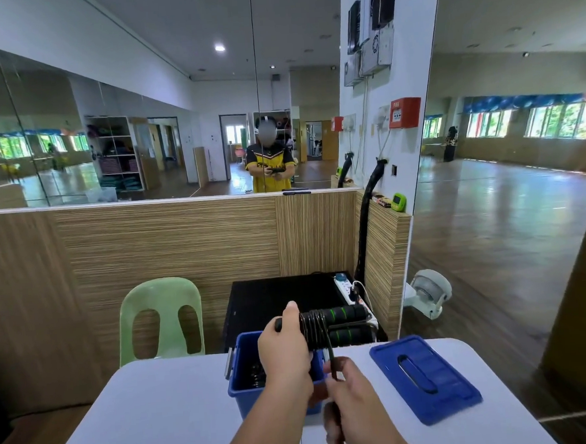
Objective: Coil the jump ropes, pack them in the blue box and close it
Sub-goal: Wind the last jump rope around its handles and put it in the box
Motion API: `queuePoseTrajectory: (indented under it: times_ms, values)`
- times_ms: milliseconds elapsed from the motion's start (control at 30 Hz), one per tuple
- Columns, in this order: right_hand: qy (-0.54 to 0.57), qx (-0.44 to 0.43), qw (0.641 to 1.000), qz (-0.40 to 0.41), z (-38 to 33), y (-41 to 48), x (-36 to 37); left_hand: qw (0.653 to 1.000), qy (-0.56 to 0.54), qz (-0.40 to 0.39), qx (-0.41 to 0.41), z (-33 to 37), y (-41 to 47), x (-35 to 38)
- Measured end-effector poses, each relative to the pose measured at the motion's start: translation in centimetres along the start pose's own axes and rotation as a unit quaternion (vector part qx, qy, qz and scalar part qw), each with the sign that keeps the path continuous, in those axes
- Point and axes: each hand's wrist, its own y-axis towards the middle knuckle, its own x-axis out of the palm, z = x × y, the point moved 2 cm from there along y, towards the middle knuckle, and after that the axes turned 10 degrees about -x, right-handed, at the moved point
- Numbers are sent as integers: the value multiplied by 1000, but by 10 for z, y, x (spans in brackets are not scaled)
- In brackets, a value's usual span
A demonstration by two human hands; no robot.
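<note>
My left hand point(286, 356) grips the two black, green-ringed handles of a jump rope point(339, 325), held side by side above the open blue box point(241, 386). Black cord is wound in several turns around the handles. My right hand point(350, 390) pinches the loose cord just below the handles, and the cord runs down through that hand toward the bottom edge of the view. Inside the box, something dark and coiled shows at the bottom, partly hidden by my left wrist. The blue lid point(426, 378) lies flat on the white table point(152, 412), to the right of the box.
A pale green plastic chair point(160, 315) stands behind the table at the left. A black cabinet point(282, 301) with a power strip point(349, 288) sits behind the box. Wood-panelled partition and mirrors rise beyond; a small white fan point(428, 292) sits on the floor at right.
</note>
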Motion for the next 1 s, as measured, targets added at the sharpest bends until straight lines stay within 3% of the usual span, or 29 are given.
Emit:
queuePoseTrajectory:
  times_ms: [167, 300, 500, 667, 833, 1000]
  values:
    - [87, 90, 992, 32, 19, 13, -15, 1000, -21, -22, -7, 8, -9, 5]
    - [187, 91, 978, 36, 27, 17, -24, 999, -26, -32, -32, 6, -8, 5]
    - [-11, -83, 996, 18, 30, 10, -27, 998, -30, -38, -35, 10, -6, 3]
    - [-29, -185, 977, 102, 34, 0, -22, 998, -26, -34, -38, 9, -6, 1]
    - [-103, -220, 966, 87, 43, -3, -22, 999, -23, -12, -47, 10, -3, -5]
    - [-147, -193, 970, 34, 45, -2, -21, 995, -46, -33, -85, 1, -9, -1]
